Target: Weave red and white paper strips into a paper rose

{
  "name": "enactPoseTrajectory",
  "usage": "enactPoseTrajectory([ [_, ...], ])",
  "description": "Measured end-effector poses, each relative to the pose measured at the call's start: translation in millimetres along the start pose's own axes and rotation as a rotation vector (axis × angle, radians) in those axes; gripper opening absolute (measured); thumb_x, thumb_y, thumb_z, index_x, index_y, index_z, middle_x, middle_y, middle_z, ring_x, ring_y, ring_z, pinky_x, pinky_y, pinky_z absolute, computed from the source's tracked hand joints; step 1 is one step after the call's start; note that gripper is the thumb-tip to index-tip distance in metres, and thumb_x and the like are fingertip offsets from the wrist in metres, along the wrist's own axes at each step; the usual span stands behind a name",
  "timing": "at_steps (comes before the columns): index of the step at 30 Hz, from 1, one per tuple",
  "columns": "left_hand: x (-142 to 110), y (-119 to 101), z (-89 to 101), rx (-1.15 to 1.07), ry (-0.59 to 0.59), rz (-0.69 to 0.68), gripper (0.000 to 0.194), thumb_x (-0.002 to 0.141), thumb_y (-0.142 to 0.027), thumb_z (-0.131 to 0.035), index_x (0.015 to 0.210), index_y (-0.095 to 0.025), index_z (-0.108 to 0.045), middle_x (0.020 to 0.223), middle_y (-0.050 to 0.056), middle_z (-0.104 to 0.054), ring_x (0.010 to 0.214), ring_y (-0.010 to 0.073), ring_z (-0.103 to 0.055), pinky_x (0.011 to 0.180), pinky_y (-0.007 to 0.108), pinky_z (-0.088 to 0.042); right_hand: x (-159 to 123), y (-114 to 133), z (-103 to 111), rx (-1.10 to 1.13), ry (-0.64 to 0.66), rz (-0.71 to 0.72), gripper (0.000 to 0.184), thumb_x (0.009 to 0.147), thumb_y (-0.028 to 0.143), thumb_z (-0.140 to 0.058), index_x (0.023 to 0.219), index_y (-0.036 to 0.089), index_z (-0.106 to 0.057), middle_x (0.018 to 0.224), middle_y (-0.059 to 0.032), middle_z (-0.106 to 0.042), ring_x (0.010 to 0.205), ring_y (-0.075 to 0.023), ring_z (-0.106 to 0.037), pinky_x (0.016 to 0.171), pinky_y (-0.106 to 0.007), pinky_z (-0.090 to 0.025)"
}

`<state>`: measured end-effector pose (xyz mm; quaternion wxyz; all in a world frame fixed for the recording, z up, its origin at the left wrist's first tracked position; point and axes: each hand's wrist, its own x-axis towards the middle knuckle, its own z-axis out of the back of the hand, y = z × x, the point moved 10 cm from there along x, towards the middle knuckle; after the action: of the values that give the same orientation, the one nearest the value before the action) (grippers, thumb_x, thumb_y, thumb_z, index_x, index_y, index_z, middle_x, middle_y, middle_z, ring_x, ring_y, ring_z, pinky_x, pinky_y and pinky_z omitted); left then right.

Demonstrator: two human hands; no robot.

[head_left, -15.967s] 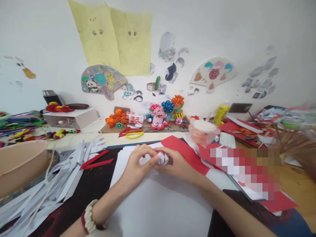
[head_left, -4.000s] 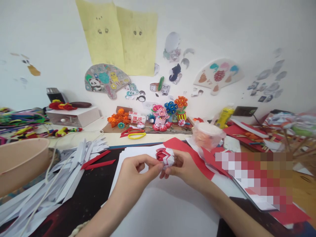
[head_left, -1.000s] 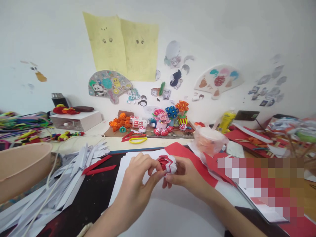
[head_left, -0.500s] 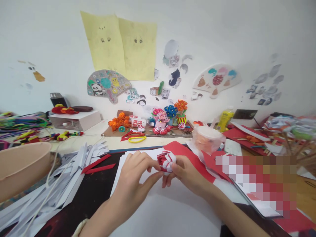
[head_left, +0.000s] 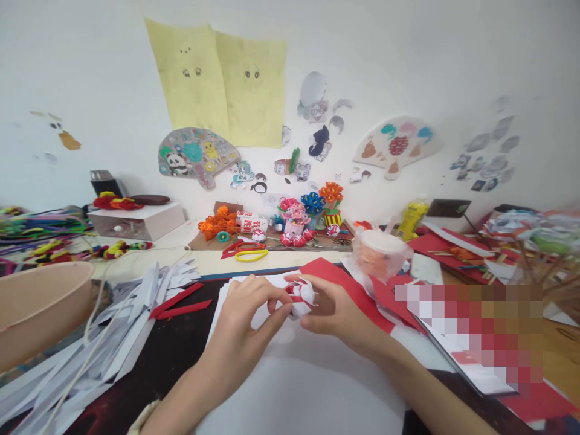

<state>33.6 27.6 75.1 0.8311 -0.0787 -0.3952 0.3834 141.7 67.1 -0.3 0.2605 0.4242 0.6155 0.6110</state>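
Between my two hands is a small ball woven from red and white paper strips (head_left: 302, 297), held above a stack of white paper (head_left: 312, 380). My left hand (head_left: 251, 311) pinches its left edge with thumb and forefinger. Around the ball's right side curve the fingers of my right hand (head_left: 338, 308), with the thumb below and the forefinger over the top. Part of the ball is hidden behind my fingers. A red paper sheet (head_left: 362, 302) lies beyond my right hand.
White paper strips (head_left: 131, 326) and two red strips (head_left: 185, 309) lie at the left, by a beige basin (head_left: 49, 302). Yellow-handled scissors (head_left: 251, 255) and pipe-cleaner flowers (head_left: 312, 204) stand or lie at the back. A bagged cup (head_left: 380, 251) is at the right.
The ball has turned in my hands, so its white strips face differently. My right hand has shifted its grip, its forefinger now reaching over the top. My left hand stays at the left edge.
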Motion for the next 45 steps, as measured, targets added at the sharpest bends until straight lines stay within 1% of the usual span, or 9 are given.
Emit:
enactPoseTrajectory([
  [5, -4, -12, 4.4, 0.203, -0.113, -0.085, 0.014, 0.09, -0.017, -0.056, 0.078, -0.02, -0.062, 0.066, -0.003, -0.057, 0.064, 0.0137, -0.053, 0.064, 0.03, -0.029, -1, -1, 3, -0.091, -0.067, -0.016, 0.059, 0.071, 0.034, -0.083, 0.124, 0.02, -0.06, 0.109, -0.0075, -0.069, 0.1, -0.0231, -0.065, 0.086, -0.036, -0.054],
  [10, -17, -38, 6.9, 0.444, -0.323, -0.301, 0.017, 0.087, -0.01, -0.059, 0.072, -0.017, -0.062, 0.061, -0.003, -0.059, 0.057, 0.013, -0.047, 0.062, 0.031, -0.026, -2, 1, 4, -0.136, -0.118, 0.011, 0.054, 0.073, 0.033, -0.081, 0.121, 0.017, -0.062, 0.106, -0.0076, -0.07, 0.097, -0.0227, -0.066, 0.087, -0.036, -0.054],
  [12, -18, -39, 10.2, 0.396, -0.347, -0.31, 0.015, 0.087, -0.01, -0.06, 0.074, -0.017, -0.064, 0.062, -0.003, -0.06, 0.058, 0.0125, -0.047, 0.062, 0.031, -0.026, -2, 2, 4, -0.129, -0.123, 0.029, 0.054, 0.073, 0.032, -0.081, 0.122, 0.017, -0.061, 0.107, -0.0079, -0.07, 0.099, -0.0228, -0.066, 0.088, -0.036, -0.054],
  [15, -6, -4, 6.3, 0.033, -0.162, -0.006, 0.015, 0.09, -0.021, -0.059, 0.078, -0.019, -0.067, 0.066, -0.002, -0.06, 0.063, 0.0127, -0.051, 0.064, 0.028, -0.031, -2, 2, 5, -0.119, -0.114, 0.021, 0.059, 0.073, 0.032, -0.081, 0.126, 0.018, -0.059, 0.109, -0.0082, -0.07, 0.102, -0.0235, -0.065, 0.089, -0.036, -0.054],
  [19, -10, 40, -22.8, -0.446, 0.099, 0.463, 0.029, 0.086, -0.043, -0.059, 0.077, -0.017, -0.069, 0.066, 0.0, -0.059, 0.057, 0.0122, -0.044, 0.054, 0.024, -0.03, -2, 3, 2, -0.076, -0.06, 0.052, 0.066, 0.073, 0.031, -0.081, 0.132, 0.019, -0.054, 0.111, -0.0077, -0.068, 0.109, -0.0243, -0.063, 0.094, -0.038, -0.051],
  [21, -14, 48, -32.0, -0.554, 0.143, 0.568, 0.032, 0.081, -0.048, -0.063, 0.077, -0.016, -0.07, 0.063, 0.0, -0.058, 0.056, 0.012, -0.042, 0.053, 0.024, -0.029, -3, 3, 1, -0.078, -0.039, 0.052, 0.068, 0.074, 0.03, -0.081, 0.135, 0.019, -0.052, 0.113, -0.0081, -0.068, 0.109, -0.0242, -0.063, 0.097, -0.039, -0.049],
  [23, -15, 49, -34.7, -0.592, 0.14, 0.59, 0.033, 0.077, -0.049, -0.066, 0.077, -0.016, -0.07, 0.064, 0.001, -0.058, 0.058, 0.0126, -0.043, 0.054, 0.024, -0.03, -3, 2, 0, -0.083, -0.027, 0.054, 0.068, 0.074, 0.03, -0.08, 0.135, 0.019, -0.052, 0.115, -0.0087, -0.067, 0.108, -0.0241, -0.063, 0.099, -0.041, -0.048],
  [36, -8, 29, -16.0, -0.385, -0.009, 0.379, 0.016, 0.079, -0.032, -0.067, 0.069, -0.019, -0.066, 0.064, -0.002, -0.055, 0.06, 0.0119, -0.042, 0.058, 0.024, -0.033, -3, 3, -2, -0.084, 0.005, 0.068, 0.067, 0.076, 0.028, -0.08, 0.136, 0.021, -0.051, 0.114, -0.0081, -0.068, 0.113, -0.0245, -0.061, 0.098, -0.041, -0.048],
  [45, -7, 1, -4.0, -0.205, -0.084, 0.067, 0.015, 0.09, -0.022, -0.06, 0.075, -0.019, -0.059, 0.071, -0.002, -0.057, 0.065, 0.0115, -0.049, 0.058, 0.022, -0.037, -2, 3, -4, -0.043, 0.027, 0.063, 0.064, 0.077, 0.029, -0.079, 0.135, 0.021, -0.052, 0.115, -0.009, -0.067, 0.112, -0.0255, -0.06, 0.097, -0.042, -0.048],
])
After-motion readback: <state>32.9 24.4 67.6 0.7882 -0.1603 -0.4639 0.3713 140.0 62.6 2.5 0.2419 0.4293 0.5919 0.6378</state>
